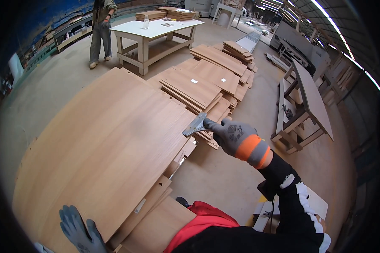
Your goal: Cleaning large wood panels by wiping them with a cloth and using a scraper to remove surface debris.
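A large wood-grain panel (101,143) lies on top of a stack of boards in front of me. My left hand (82,232), in a grey glove, rests on the panel's near left part with its fingers stretched out. In my right hand (234,135), gloved in grey with an orange cuff band, is a flat grey metal scraper (194,125). Its wide end sits at the panel's right edge, near the far right corner. My fingers wrap round the narrower end, and part of the grip is hidden by the glove.
Stacks of brown boards (190,86) stand just beyond the panel, some with white labels. Further back is a white-topped workbench (156,28) with a bottle and boards on it. Another person (101,31) stands left of it. A long wooden bench (310,99) runs along the right.
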The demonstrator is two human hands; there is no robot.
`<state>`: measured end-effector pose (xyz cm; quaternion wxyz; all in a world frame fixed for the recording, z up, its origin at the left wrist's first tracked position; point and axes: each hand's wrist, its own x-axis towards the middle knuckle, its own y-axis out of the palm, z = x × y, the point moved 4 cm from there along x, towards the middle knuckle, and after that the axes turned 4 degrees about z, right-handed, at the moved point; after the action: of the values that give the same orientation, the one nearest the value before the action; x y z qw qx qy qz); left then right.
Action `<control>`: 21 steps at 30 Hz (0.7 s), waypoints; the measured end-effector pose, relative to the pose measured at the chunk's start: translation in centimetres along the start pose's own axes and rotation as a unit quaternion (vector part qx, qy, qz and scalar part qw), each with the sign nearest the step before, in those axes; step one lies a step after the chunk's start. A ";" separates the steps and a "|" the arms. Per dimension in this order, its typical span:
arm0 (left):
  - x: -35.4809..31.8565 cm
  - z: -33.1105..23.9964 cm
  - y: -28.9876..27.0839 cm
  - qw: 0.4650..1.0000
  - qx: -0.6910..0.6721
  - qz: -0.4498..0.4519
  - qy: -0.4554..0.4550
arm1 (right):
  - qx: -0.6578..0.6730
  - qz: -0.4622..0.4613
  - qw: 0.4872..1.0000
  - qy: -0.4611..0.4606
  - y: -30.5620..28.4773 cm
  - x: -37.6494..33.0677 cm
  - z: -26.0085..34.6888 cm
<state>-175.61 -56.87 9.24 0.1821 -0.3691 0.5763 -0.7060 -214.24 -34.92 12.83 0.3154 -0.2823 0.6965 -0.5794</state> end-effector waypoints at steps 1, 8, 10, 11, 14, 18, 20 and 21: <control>-0.1 0.1 0.1 1.000 0.004 0.000 -0.001 | -0.001 0.000 1.000 -0.001 -0.3 0.6 0.2; -0.1 0.8 1.1 0.999 -0.042 0.001 -0.020 | -0.033 0.026 0.998 -0.043 -0.6 4.6 0.2; 0.0 0.2 0.0 1.000 -0.008 -0.002 -0.004 | -0.032 0.016 0.998 -0.053 -0.8 3.5 0.5; -0.1 0.3 0.0 1.000 -0.007 -0.003 -0.010 | -0.029 0.007 0.998 -0.058 -1.1 2.7 0.6; -0.5 0.4 0.1 1.000 0.007 -0.008 -0.012 | -0.020 0.025 0.998 -0.060 -1.0 2.0 0.3; -0.7 1.1 1.8 0.997 -0.021 0.053 -0.043 | -0.020 0.023 0.997 -0.076 -1.3 4.9 0.8; -0.4 0.7 1.5 0.998 -0.028 0.047 -0.044 | -0.027 0.036 0.995 -0.088 -1.9 6.9 1.3; -0.1 0.2 0.8 0.999 -0.022 0.020 -0.032 | -0.027 0.034 0.995 -0.094 -2.0 8.0 1.5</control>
<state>-175.57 -57.13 8.45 0.2063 -0.3833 0.5933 -0.6771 -218.17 -42.24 13.69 0.3914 -0.3200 0.6883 -0.5202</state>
